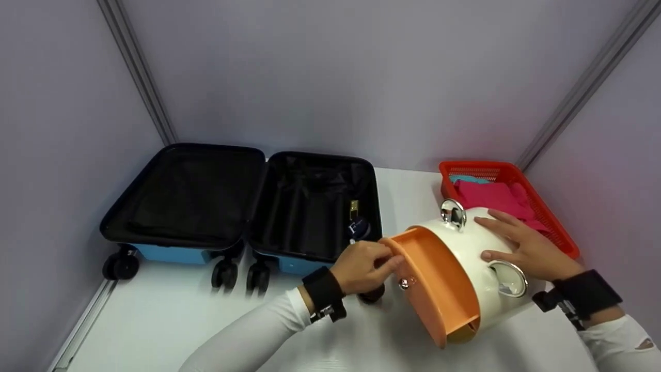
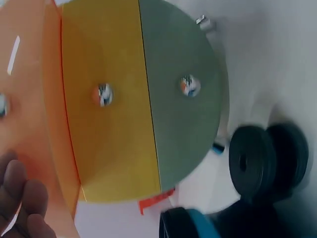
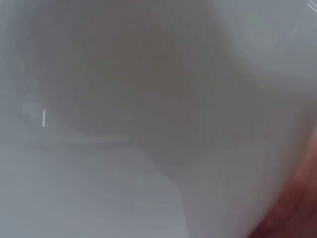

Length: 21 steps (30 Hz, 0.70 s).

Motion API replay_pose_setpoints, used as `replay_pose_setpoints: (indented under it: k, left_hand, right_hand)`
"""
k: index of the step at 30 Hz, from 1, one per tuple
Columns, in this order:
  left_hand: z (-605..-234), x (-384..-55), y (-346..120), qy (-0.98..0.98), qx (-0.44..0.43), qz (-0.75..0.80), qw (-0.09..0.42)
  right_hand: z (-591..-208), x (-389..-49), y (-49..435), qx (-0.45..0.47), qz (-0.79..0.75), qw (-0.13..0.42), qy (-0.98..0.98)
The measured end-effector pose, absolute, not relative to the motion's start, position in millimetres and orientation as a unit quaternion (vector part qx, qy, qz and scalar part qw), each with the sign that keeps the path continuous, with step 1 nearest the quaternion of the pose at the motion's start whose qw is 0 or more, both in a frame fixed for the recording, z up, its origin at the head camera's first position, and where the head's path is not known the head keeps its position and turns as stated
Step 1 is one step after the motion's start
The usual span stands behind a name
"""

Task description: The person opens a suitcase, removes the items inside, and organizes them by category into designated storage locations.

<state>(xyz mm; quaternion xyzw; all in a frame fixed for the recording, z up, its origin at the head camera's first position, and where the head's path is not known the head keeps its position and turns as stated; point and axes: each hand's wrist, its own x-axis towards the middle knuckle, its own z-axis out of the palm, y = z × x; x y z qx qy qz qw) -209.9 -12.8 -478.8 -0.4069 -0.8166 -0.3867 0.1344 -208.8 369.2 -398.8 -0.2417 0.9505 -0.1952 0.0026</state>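
Note:
A rounded white storage box (image 1: 493,258) with chrome ring feet lies tilted above the white table. Its orange drawer (image 1: 434,289) is pulled partly out and looks bare inside where I can see. In the left wrist view, a yellow drawer (image 2: 114,144) and a green drawer (image 2: 183,129) sit flush beside it. My left hand (image 1: 364,266) pinches the upper edge of the orange drawer front, near its small round chrome knob (image 1: 406,283). Spread fingers of my right hand (image 1: 539,250) rest on the white shell. The right wrist view is mostly blurred white surface.
A blue suitcase (image 1: 191,253) lies unfolded at the left, black lining upward, wheels toward me. In its right half sit a dark blue round item (image 1: 359,227) and a small gold item (image 1: 354,207). A red basket (image 1: 555,227) holds folded pink cloth (image 1: 488,195). Walls enclose the table.

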Motion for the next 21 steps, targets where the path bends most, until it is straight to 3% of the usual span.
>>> replay_pose_setpoints:
  k: [9,17,21]
  left_hand:
    - [-457.0,-284.8,-20.4,-0.862,-0.333,-0.348,0.16]
    - [-456.1,-339.6,-19.5,-0.914,-0.309,-0.248,0.086]
    - [-471.3,-358.0,-22.1,-0.939,-0.276,-0.204,0.022]
  right_hand:
    - [-400.5,-206.6,369.0,-0.239,-0.198,0.0,0.951]
    - [-399.7,-201.1,364.9,-0.231,-0.201,-0.002,0.952]
    - [-399.0,-199.6,361.9,-0.233,-0.196,-0.003,0.952]
